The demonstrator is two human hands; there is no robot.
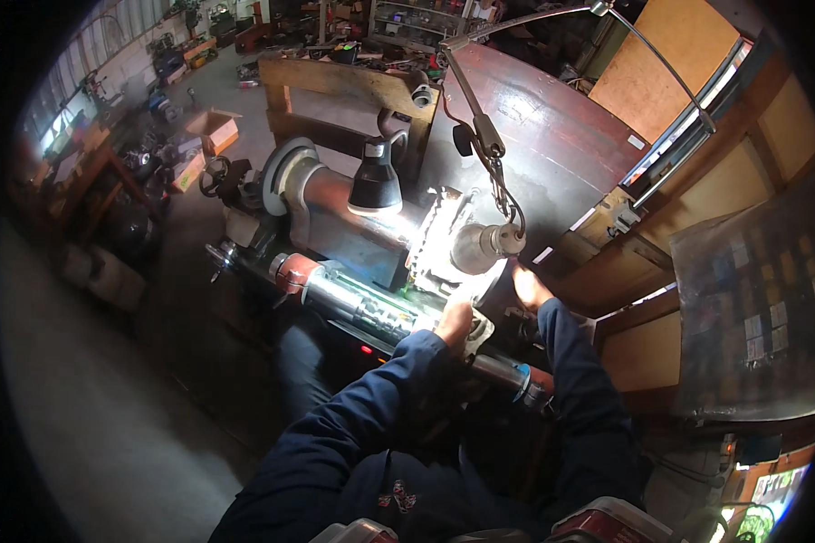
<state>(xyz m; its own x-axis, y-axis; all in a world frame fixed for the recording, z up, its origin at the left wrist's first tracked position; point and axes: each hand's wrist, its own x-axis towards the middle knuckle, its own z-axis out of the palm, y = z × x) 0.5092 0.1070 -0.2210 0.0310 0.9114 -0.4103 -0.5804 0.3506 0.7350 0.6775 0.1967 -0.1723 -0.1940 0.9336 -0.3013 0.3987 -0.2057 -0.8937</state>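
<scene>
A long shiny metal shaft [362, 306] with a copper-coloured end [292, 270] lies across a workshop machine [353, 235], lit by two lamps. My left hand [455, 322] presses a pale cloth [477, 331] onto the shaft near its middle, fingers curled over it. My right hand [527, 286] reaches past the shaft to the machine's right side, under the lower lamp [482, 246]; what it touches is hidden by glare. Both arms wear dark blue sleeves.
A black lamp [375, 181] hangs over the machine on a bent arm. A large dark round tabletop [552, 136] lies behind, wooden panels [661, 63] to the right, a wooden bench [353, 90] and cluttered boxes [210, 132] at the back left. Grey concrete floor [100, 407] is left.
</scene>
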